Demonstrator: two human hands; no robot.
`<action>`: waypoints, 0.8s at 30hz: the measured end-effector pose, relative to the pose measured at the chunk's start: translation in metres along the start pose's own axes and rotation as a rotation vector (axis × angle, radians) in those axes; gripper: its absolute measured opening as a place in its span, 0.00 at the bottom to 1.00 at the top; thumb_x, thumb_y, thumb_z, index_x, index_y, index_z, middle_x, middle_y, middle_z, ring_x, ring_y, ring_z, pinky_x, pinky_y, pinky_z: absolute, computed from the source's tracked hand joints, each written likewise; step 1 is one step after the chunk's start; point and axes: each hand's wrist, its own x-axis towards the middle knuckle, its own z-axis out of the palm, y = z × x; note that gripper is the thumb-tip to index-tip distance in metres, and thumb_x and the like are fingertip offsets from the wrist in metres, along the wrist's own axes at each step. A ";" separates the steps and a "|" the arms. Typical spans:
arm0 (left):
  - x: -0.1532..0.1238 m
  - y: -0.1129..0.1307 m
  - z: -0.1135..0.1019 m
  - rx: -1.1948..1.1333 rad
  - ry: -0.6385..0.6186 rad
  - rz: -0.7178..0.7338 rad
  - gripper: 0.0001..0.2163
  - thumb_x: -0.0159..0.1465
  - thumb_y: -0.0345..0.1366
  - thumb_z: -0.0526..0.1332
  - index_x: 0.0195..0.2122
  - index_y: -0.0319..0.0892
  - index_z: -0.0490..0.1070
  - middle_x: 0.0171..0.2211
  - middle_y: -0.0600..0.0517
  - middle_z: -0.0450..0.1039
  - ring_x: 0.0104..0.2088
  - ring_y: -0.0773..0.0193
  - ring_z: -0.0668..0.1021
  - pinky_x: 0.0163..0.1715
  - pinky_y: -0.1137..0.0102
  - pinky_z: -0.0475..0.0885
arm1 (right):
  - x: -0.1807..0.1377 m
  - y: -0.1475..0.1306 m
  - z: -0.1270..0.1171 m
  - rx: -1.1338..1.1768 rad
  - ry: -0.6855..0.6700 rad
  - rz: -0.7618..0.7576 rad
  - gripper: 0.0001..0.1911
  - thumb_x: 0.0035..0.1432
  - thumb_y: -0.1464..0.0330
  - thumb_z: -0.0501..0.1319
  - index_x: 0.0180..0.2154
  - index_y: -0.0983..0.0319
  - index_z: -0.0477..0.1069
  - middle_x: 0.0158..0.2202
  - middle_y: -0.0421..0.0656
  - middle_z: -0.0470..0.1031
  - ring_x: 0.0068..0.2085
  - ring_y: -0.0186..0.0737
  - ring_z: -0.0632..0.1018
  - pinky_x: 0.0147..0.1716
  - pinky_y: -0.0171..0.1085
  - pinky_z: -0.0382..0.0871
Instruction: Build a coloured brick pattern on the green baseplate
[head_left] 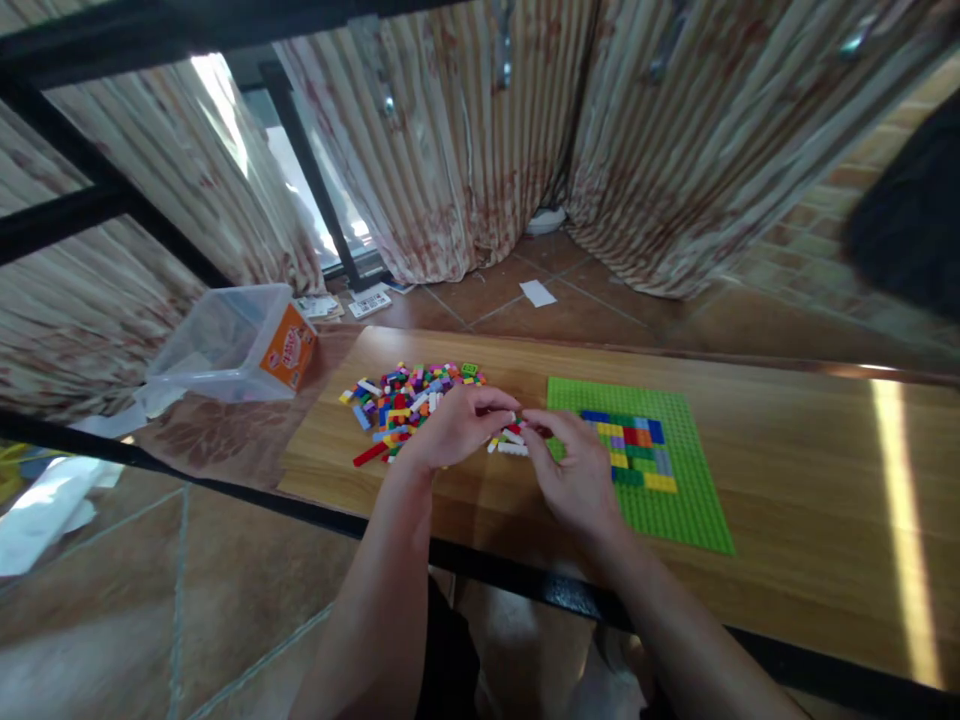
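My left hand [459, 422] is closed in a pinch, with a small white toy brick [510, 417] at its fingertips. Close beside it, my right hand [576, 468] has thumb and forefinger drawn together; what lies between them, if anything, is too small to make out. Below the fingertips, a few white bricks [513, 449] lie on the wooden table. A heap of mixed coloured bricks [397, 405] spreads to the left, partly hidden by my left hand. The green baseplate [697, 505] lies to the right, bearing a block of coloured bricks [637, 440] partly covered by my right hand.
A clear plastic box [217, 335] with an orange label stands beyond the table's left end. The wooden table [810, 480] has a dark front edge. Striped curtains [480, 150] hang behind, and a white paper [538, 293] lies on the tiled floor.
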 end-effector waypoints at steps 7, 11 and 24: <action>0.005 0.003 0.012 -0.299 -0.123 -0.120 0.14 0.58 0.33 0.65 0.45 0.36 0.71 0.32 0.50 0.77 0.28 0.69 0.76 0.29 0.75 0.71 | 0.002 -0.001 -0.010 0.267 -0.090 0.071 0.14 0.66 0.66 0.54 0.46 0.55 0.77 0.43 0.45 0.77 0.45 0.40 0.77 0.47 0.42 0.71; 0.005 0.004 0.012 -0.338 -0.146 -0.162 0.20 0.58 0.35 0.66 0.50 0.37 0.68 0.29 0.53 0.76 0.25 0.72 0.75 0.26 0.76 0.69 | 0.004 0.002 -0.020 0.404 -0.136 0.149 0.12 0.64 0.63 0.57 0.43 0.55 0.79 0.40 0.43 0.78 0.42 0.38 0.77 0.44 0.40 0.72; 0.015 0.015 0.039 -0.363 -0.223 -0.177 0.14 0.62 0.36 0.62 0.47 0.37 0.70 0.33 0.50 0.77 0.27 0.71 0.76 0.32 0.72 0.71 | 0.006 0.030 -0.083 0.305 -0.067 0.322 0.09 0.52 0.60 0.68 0.31 0.59 0.79 0.32 0.42 0.80 0.34 0.38 0.78 0.36 0.39 0.73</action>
